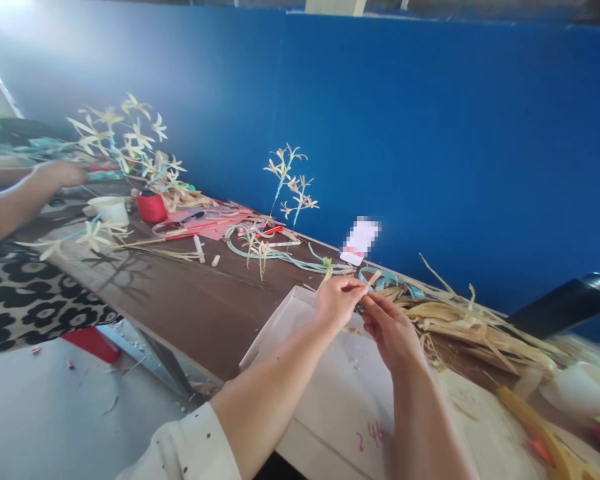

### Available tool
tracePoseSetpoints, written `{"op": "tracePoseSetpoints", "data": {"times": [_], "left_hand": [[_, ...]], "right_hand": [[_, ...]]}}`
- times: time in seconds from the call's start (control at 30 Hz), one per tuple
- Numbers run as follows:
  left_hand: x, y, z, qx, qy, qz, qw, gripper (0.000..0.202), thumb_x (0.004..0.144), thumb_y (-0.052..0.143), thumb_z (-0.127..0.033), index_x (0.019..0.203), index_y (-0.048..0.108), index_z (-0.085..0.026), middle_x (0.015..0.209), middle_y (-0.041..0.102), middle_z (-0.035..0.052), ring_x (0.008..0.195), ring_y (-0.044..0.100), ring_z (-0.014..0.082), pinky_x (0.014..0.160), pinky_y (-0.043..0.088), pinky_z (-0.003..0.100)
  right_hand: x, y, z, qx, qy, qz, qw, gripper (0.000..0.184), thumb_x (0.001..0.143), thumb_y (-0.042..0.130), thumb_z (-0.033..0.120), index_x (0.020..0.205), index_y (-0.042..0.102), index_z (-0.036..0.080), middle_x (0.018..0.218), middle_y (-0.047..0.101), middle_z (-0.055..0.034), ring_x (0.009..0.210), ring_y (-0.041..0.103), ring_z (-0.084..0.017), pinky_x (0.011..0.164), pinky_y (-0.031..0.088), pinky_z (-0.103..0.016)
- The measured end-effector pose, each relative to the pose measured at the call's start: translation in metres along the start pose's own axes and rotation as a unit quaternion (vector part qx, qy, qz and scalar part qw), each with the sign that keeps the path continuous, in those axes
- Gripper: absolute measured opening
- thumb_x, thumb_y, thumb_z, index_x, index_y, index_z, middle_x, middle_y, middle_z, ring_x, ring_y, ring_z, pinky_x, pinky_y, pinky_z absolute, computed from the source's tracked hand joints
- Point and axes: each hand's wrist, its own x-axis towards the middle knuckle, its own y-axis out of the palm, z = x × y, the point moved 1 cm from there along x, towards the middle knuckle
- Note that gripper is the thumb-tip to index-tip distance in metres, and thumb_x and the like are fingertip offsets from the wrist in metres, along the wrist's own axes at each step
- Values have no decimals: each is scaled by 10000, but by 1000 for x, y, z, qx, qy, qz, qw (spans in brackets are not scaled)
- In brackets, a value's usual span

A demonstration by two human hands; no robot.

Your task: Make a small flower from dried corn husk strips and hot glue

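My left hand (337,300) and my right hand (390,327) meet over a white cardboard tray (267,333), fingertips pinched together. A narrow pale strip (375,279), like a piece of dried husk, pokes up from between my fingers. My fingers hide the rest of it. Just right of my right hand lies a heap of dried husk leaves (470,327). A light blue ribbon (405,283) curls behind my fingertips. Beyond my left hand, light green cord (235,250) lies looped on the brown table (190,307).
Two husk-flower stems (283,170) stand by the blue wall (430,133). To the left are a red thread spool (151,207), a white cup (114,212) and a taller flower spray (113,137). Another person's hand (63,175) works there. A yellow tool (540,430) lies front right.
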Motion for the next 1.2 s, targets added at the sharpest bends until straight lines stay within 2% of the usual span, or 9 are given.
{"op": "tracePoseSetpoints", "data": {"times": [0.23, 0.47, 0.57, 0.7, 0.77, 0.9, 1.07, 1.2], "left_hand": [[0, 0, -4, -44, -50, 11, 998, 174, 685, 657, -306, 786, 709, -174, 770, 689, 28, 741, 625, 143, 703, 495, 255], [-2, 2, -7, -121, -97, 19, 988, 177, 674, 678, -277, 802, 702, -157, 776, 697, 36, 774, 630, 144, 746, 496, 249], [-3, 1, -7, -90, -69, 20, 993, 188, 693, 659, -282, 823, 704, -153, 787, 692, 41, 757, 623, 142, 722, 493, 247], [-3, -1, -6, 14, 36, 15, 999, 206, 725, 626, -288, 885, 707, -187, 898, 678, 40, 765, 593, 129, 746, 482, 255], [-3, -1, -6, 49, 66, 15, 996, 219, 727, 626, -297, 905, 704, -196, 916, 665, 40, 745, 575, 121, 748, 477, 254], [-3, -2, -5, 70, 70, 8, 995, 232, 733, 615, -330, 905, 691, -194, 891, 650, 37, 715, 561, 113, 731, 473, 249], [-5, -4, -9, 57, 43, -45, 996, 275, 747, 573, -254, 1012, 618, -193, 882, 626, 22, 696, 543, 92, 709, 462, 225], [-6, -4, -11, 38, 54, -43, 997, 298, 764, 564, -282, 1047, 607, -199, 886, 615, 20, 680, 530, 84, 702, 460, 219]], "right_hand": [[-2, 5, 2, 15, -10, -11, 1000, 358, 574, 796, 308, 900, 696, 200, 702, 590, 1, 518, 454, -78, 477, 377, -208], [1, 6, -3, -5, -41, -25, 999, 282, 590, 791, 357, 792, 674, 200, 604, 531, 30, 488, 400, -75, 441, 303, -210], [3, 5, -5, 1, -52, -25, 998, 267, 602, 788, 350, 783, 658, 204, 595, 511, 41, 490, 381, -65, 446, 288, -200], [3, 2, -5, 2, -73, -25, 997, 255, 630, 772, 342, 798, 643, 200, 610, 497, 38, 494, 367, -64, 445, 290, -198], [3, 1, -5, 0, -79, -26, 997, 261, 639, 764, 355, 803, 636, 198, 602, 490, 38, 494, 368, -69, 445, 295, -202], [4, 1, -6, -6, -89, -26, 996, 275, 646, 756, 375, 819, 626, 206, 600, 492, 43, 492, 369, -73, 449, 290, -204], [4, 1, -7, -22, -97, -42, 994, 271, 651, 751, 391, 799, 620, 206, 555, 472, 51, 471, 357, -73, 446, 265, -214], [3, 2, -7, -36, -105, -44, 993, 266, 674, 734, 392, 820, 628, 196, 540, 459, 50, 474, 340, -72, 452, 248, -216]]}}
